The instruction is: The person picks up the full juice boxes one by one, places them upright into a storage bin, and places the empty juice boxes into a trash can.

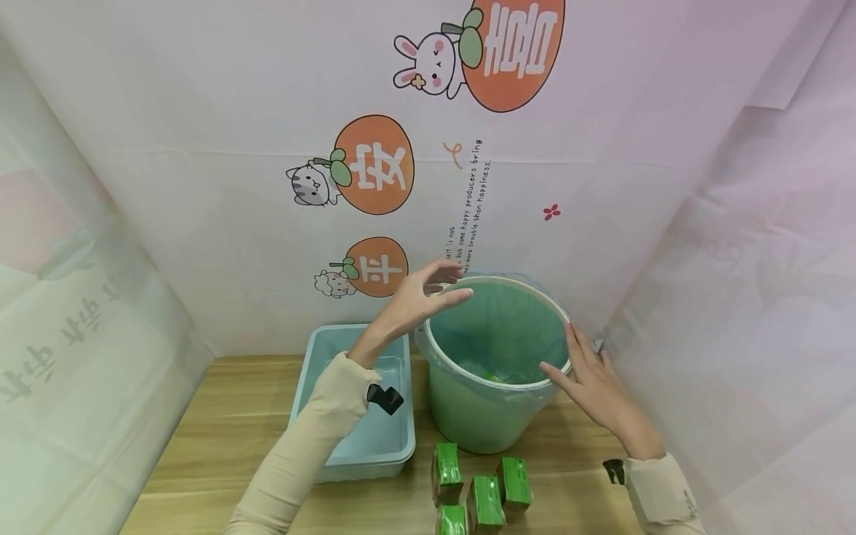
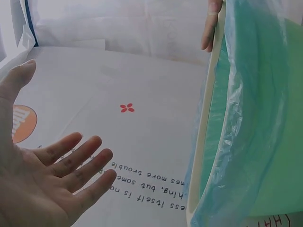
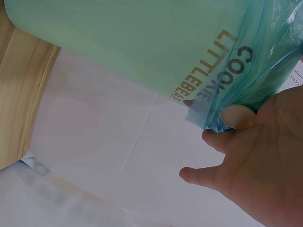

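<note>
A green trash bin point(image 1: 468, 416) stands on the table, lined with a thin bluish plastic bag point(image 2: 232, 142) that folds over its pale rim point(image 1: 448, 360). My left hand point(image 1: 424, 297) hovers by the bin's left rim. In the left wrist view that hand point(image 2: 52, 184) holds nothing, its fingers spread and apart from the bin. At the opposite side, my right hand point(image 1: 595, 386) touches the rim with extended fingers. Close to it in the right wrist view, the right hand point(image 3: 265, 161) lies against the bag beside a round pale disc point(image 3: 238, 117) on the bin.
Left of the bin stands a light blue plastic basin point(image 1: 374, 446) with something clear inside. Several small green-topped boxes point(image 1: 487, 501) sit on the wooden table point(image 1: 221, 423) in front of the bin. White printed sheets point(image 1: 234, 186) enclose the back and sides.
</note>
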`<state>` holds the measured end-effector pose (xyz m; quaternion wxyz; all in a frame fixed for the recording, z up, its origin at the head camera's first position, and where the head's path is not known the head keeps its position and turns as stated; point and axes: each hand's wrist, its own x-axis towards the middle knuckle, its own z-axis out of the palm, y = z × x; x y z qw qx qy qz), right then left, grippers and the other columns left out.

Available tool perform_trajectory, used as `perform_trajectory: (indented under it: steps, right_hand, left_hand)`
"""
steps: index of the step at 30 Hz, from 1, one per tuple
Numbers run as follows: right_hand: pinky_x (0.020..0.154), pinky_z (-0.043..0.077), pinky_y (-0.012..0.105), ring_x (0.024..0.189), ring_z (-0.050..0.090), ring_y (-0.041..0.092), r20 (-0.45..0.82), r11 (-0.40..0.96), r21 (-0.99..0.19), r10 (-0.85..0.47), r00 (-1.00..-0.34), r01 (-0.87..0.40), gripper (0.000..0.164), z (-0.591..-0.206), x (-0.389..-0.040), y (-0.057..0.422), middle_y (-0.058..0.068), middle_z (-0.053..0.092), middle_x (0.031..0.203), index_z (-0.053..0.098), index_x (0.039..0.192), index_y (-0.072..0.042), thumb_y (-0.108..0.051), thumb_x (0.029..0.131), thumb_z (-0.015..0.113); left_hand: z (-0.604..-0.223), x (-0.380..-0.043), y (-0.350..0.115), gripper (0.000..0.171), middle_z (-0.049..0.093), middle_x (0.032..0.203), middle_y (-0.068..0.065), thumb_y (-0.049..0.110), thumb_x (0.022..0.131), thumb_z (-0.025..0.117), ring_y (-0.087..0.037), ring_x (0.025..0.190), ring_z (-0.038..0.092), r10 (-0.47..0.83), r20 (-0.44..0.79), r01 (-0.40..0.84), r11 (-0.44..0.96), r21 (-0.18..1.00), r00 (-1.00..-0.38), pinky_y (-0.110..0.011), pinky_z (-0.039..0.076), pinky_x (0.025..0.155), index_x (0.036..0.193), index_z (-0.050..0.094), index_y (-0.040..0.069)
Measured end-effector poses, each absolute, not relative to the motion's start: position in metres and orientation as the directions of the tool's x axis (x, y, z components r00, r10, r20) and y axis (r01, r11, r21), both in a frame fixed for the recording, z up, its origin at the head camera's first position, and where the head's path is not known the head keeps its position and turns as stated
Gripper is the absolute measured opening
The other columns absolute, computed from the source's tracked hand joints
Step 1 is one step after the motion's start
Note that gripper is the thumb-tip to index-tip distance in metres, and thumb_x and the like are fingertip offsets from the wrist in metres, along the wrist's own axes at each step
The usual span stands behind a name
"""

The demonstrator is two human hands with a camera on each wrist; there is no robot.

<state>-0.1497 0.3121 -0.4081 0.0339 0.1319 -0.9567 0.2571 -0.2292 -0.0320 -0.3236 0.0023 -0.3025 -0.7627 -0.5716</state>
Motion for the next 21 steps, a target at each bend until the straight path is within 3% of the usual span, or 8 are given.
perform_trajectory:
  steps: [11,21]
  right_hand:
    - [0.122,-0.006,0.072,0.157,0.005,0.054,0.119,0.836,-0.480,-0.240,-0.963,-0.267,0.097,-0.408,-0.149,0.312,0.020,-0.011,0.175,-0.011,0.168,-0.006,-0.051,0.110,0.051]
    - [0.122,-0.006,0.073,0.157,0.006,0.055,0.127,0.832,-0.486,-0.236,-0.963,-0.268,0.097,-0.406,-0.149,0.312,0.022,-0.010,0.175,-0.010,0.168,-0.006,-0.051,0.109,0.052]
  left_hand:
    - [-0.328,-0.219,-0.049,0.063,0.059,0.151,-0.003,0.044,0.097,0.072,-0.025,0.143,0.051,0.445,0.338,0.495,0.303,0.814,-0.829,-0.060,0.040,0.118,0.151,0.056,0.018]
    - [-0.339,-0.212,-0.069,0.070,0.051,0.157,-0.001,0.051,0.095,0.074,-0.024,0.149,0.043,0.440,0.326,0.514,0.426,0.745,-0.837,-0.062,0.037,0.118,0.155,0.052,0.021]
